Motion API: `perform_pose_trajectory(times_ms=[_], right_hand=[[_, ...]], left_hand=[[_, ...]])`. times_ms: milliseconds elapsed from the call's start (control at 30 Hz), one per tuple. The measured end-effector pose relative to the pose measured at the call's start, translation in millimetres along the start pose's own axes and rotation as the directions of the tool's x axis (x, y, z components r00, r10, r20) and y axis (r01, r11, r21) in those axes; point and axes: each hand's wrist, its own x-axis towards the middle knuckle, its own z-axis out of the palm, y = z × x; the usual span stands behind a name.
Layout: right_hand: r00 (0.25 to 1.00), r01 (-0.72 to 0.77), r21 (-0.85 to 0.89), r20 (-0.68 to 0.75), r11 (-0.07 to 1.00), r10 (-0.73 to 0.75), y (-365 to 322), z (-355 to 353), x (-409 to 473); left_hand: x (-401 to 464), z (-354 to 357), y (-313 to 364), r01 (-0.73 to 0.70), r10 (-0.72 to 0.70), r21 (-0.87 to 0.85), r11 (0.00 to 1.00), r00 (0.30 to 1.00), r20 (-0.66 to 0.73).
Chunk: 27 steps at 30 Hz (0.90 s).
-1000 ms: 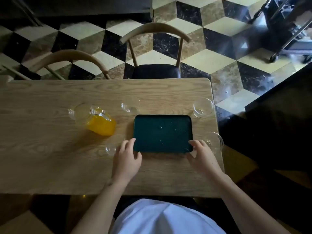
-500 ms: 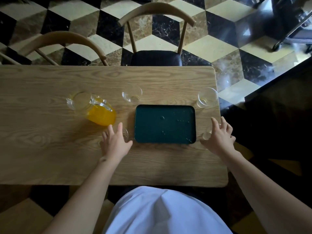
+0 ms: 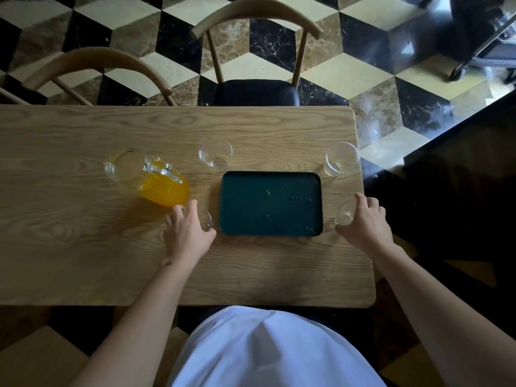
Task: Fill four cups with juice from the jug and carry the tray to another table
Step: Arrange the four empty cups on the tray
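Both hands closing on near cups, left hand [image 3: 187, 233] round left cup [image 3: 207, 219], right hand [image 3: 364, 222] round right cup [image 3: 344, 215], each beside tray [image 3: 270, 203] on bench [image 3: 83, 247]; grip low, lift straight, set well inside rim.

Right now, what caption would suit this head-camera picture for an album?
Each hand, left and right, reaches a glass cup beside the empty green tray; the juice jug waits.

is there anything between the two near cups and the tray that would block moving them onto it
Nothing visible does. The left hand is at the near left cup and the right hand at the near right cup, each just beside the tray, with only bare table between. The tray holds nothing but a few droplets.
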Motion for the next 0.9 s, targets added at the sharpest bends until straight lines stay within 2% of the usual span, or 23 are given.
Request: perform_pose_trajectory(times_ms=[200,300,567,733,900], right_hand=[[0.987,0.15,0.051,-0.073,0.987,-0.146,-29,-10,-4],[0.968,0.249,0.077,-0.064,0.965,-0.245,-54,-11,-1],[0.936,0.351,0.029,0.021,0.936,-0.351,-104,-9,32],[0.916,0.399,0.001,0.051,0.917,-0.399,-117,-7,46],[0.915,0.402,-0.014,0.052,0.916,-0.4,-125,-5,53]], left_hand=[[-6,-12,29,-0.193,0.183,-0.063,0.979,0.973,-0.144],[2,-17,58,-0.27,0.247,-0.136,0.953,0.955,-0.163],[41,-13,113,-0.389,0.38,-0.138,0.911,0.921,-0.091],[54,-11,121,-0.461,0.459,-0.105,0.881,0.887,-0.044],[65,-7,118,-0.463,0.463,-0.099,0.881,0.886,-0.029]])
